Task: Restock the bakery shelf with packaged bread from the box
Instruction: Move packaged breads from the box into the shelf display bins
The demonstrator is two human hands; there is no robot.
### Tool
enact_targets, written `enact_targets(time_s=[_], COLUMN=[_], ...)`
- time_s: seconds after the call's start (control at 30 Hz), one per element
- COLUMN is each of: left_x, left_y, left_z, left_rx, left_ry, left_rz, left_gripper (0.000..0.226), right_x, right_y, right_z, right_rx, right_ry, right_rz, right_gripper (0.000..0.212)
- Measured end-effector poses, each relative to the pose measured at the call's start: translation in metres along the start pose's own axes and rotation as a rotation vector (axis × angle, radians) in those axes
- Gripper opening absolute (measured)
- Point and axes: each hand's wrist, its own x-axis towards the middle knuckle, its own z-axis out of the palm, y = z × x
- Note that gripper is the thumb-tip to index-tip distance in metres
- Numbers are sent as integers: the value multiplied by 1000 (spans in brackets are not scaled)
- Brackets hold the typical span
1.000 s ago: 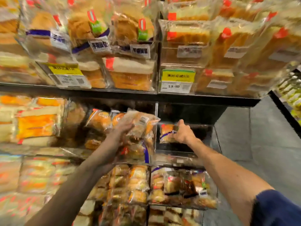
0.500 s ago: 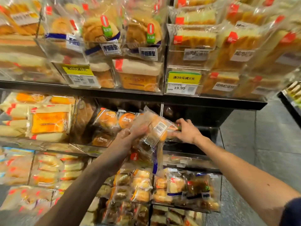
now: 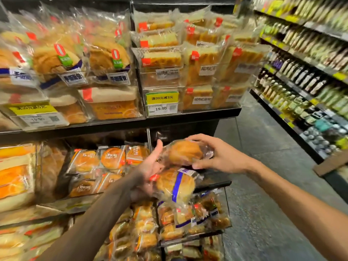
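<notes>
Two packs held: R hand grips top bun pack, L hand grips blue-striped pack; tag reads 19.90.

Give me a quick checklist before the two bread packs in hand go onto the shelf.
1. Right hand grips the upper bread pack, fingers over, thumb under: ok.
2. Left hand hold on the blue-striped bread pack: fingers hidden behind it, cannot tell.
3. Both packs sit right of the metal divider: ok.
4. Room in the dark shelf bay behind them: mostly hidden, cannot tell.
5. Both packs undamaged: too blurred, cannot tell.
</notes>
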Motion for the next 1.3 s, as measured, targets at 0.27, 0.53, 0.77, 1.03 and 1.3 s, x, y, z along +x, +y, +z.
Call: enact_targets(time_s=[0.27,0.53,0.77,1.03,1.3], left_x=[12,1,38,177,201], left_y=[1,-13,-12,-22,-10], left_z=[-12,-10,0,0,45], left_rx=[426,281,284,546,926], left_ry=[122,219,272,614,746], left_rz=[74,29,303,353,399], left_gripper=[75,54,43,44,58], right_x=[-11,28,49,25,0], right_y=[52,87,97,62,71], right_z=[-25,-18,-14,-38,-56], right_rx=[361,214,85,-555,-476], right_ry=[194,153,206,332,386], right_rz=[464,596,636,584,480], right_gripper=[47,41,37,38,51])
